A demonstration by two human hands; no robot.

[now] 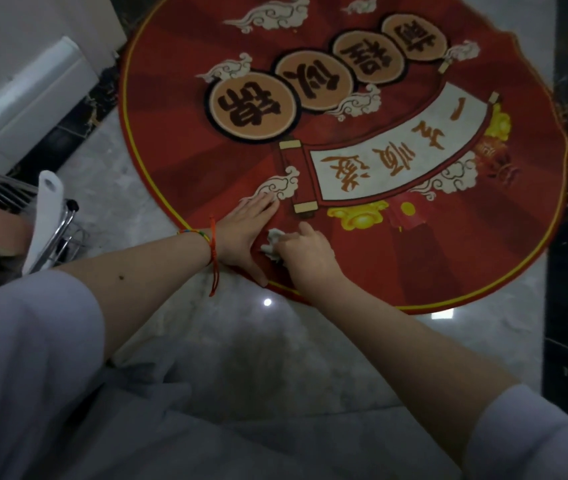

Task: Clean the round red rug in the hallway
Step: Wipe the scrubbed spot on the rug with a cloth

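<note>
Glossy grey marble floor with dark veined borders carries the round red printed pile rug, on whose near edge both hands work. The left hand lies flat and released, pinning the pile, while the right hand has its grip clenched around a crumpled white paper tissue pressed to the rug. On so slick a floor the light rug could slide or ruck if the pinning hand eases, and hard scrubbing could shred the tissue into the pile.

Round red rug: yellow border, cream clouds, orange discs with dark characters. Grey marbled floor, black veined trim. White crumpled cloth.
</note>
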